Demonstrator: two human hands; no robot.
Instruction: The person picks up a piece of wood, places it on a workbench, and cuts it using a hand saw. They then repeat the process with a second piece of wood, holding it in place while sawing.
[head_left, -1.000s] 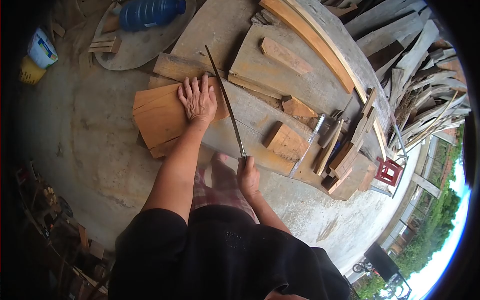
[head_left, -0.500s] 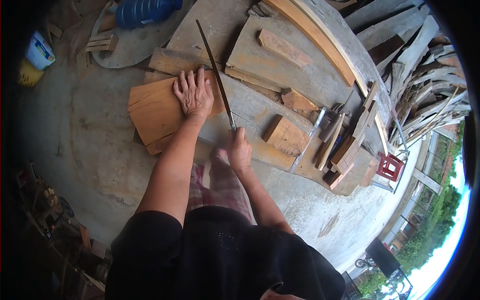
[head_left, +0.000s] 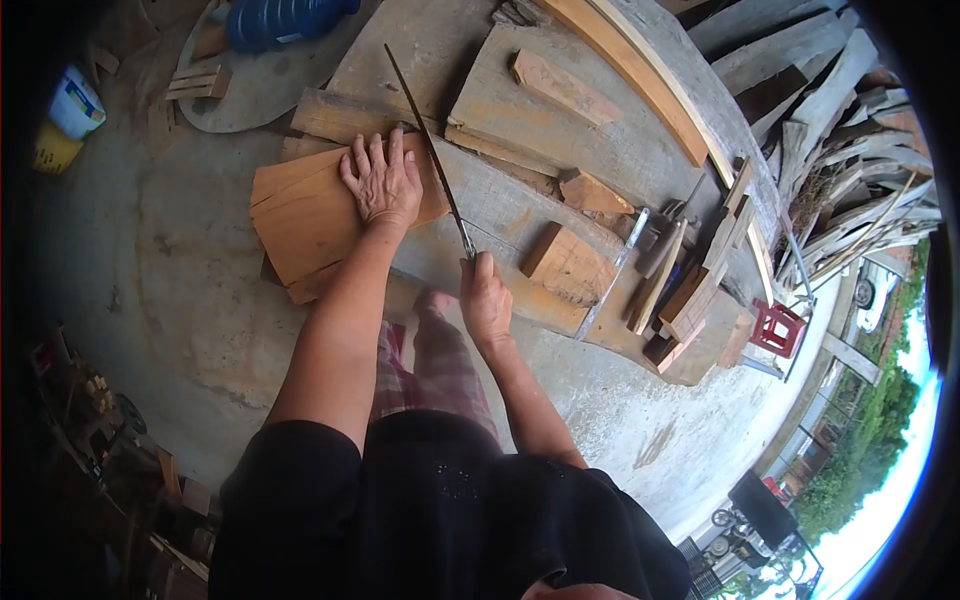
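My left hand (head_left: 384,190) lies flat with fingers spread on a reddish-brown wooden board (head_left: 298,220) with a few dark lines across it. The board rests on weathered planks and sticks out past their left end. My right hand (head_left: 486,302) is closed around the handle of a handsaw (head_left: 432,150). Its long dark blade shows nearly edge-on, slanting up and left across the board's right end, just right of my left fingers. How deep the blade sits in the wood I cannot make out.
Wood blocks (head_left: 572,265) and a metal straightedge (head_left: 612,275) lie on the bench to the right, beside hand tools (head_left: 662,245) and stacked offcuts. A red stool (head_left: 777,328) stands beyond. A blue water bottle (head_left: 285,22) lies at the upper left; scrap wood (head_left: 840,130) is piled far right.
The right hand and saw have shifted very slightly up, and the blade still crosses the board's end. My left hand keeps its place on the board. The whole view has tilted a little.
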